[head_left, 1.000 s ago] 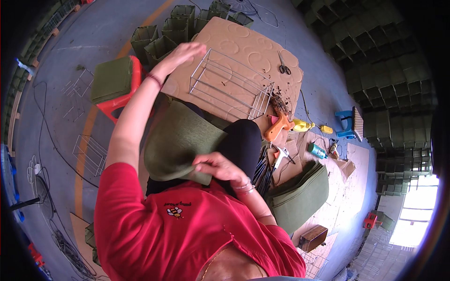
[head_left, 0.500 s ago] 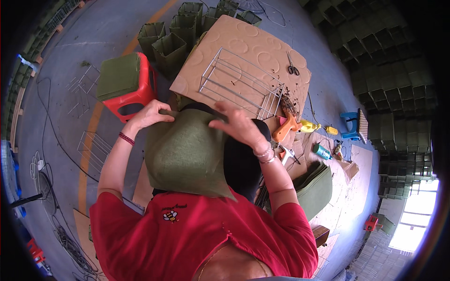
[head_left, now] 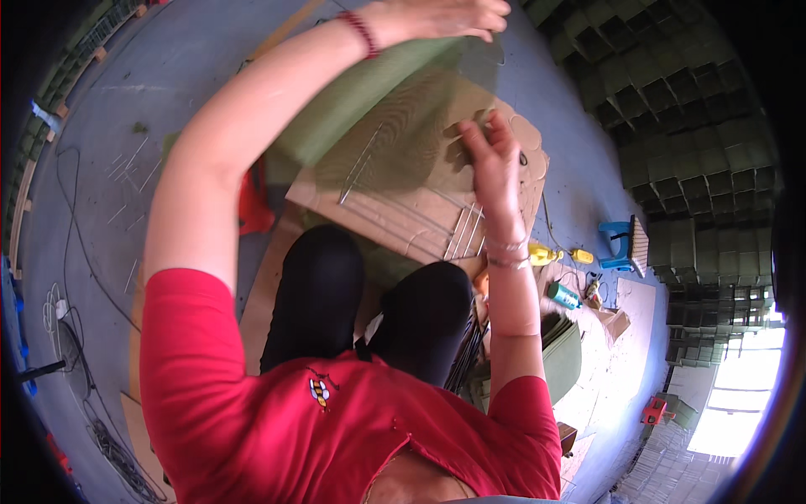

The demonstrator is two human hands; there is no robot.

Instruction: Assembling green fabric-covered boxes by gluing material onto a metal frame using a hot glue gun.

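Observation:
Raised over the far side of the work board, my left hand (head_left: 457,17) pinches the edge of a green fabric sheet (head_left: 353,105). The sheet hangs down toward the near left and is smeared by motion, so its right part looks see-through. My right hand (head_left: 497,164) is lifted near the sheet's right side, thumb apart from its half-curled fingers, with nothing plainly held. Beneath the sheet lies a cardboard-topped board (head_left: 323,198), bearing a wire frame (head_left: 464,231) partly hidden by the blur. Scissor handles (head_left: 524,157) show just beyond my right hand.
A red stool (head_left: 255,206) stands left of the board, mostly behind my left arm. On the right are folded green sheets (head_left: 561,357), a yellow bottle (head_left: 544,254), a green can (head_left: 563,295) and a blue stool (head_left: 617,244). Stacked green boxes (head_left: 672,151) line the far right.
The green sheet has left my lap and swung up and away over the board, carried by my left hand. My right hand has moved farther out and right. My knees now show.

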